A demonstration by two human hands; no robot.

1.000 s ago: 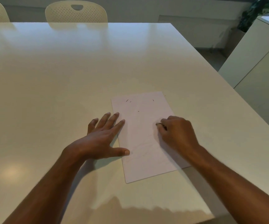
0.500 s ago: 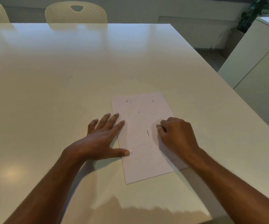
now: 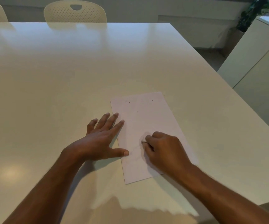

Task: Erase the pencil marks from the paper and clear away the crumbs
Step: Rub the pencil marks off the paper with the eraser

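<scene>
A white sheet of paper (image 3: 148,123) lies on the table in front of me. Several short dark crumbs (image 3: 127,101) are scattered near its far end. My left hand (image 3: 101,139) lies flat with fingers spread, pressing the paper's left edge, thumb on the sheet. My right hand (image 3: 164,149) is closed in a fist on the paper's lower middle, pinching a small pale eraser (image 3: 143,140) whose tip just shows at the fingertips, touching the sheet. Faint pencil lines show beside it.
The large glossy white table (image 3: 65,94) stretches far to the left and back. Two perforated cream chairs (image 3: 75,12) stand at its far edge. A white cabinet (image 3: 259,62) and a plant (image 3: 251,13) are off to the right, beyond the table's right edge.
My right hand slid down and left across the paper, rubbing over the spot where a short dark mark showed half a second ago. The left hand stayed put.
</scene>
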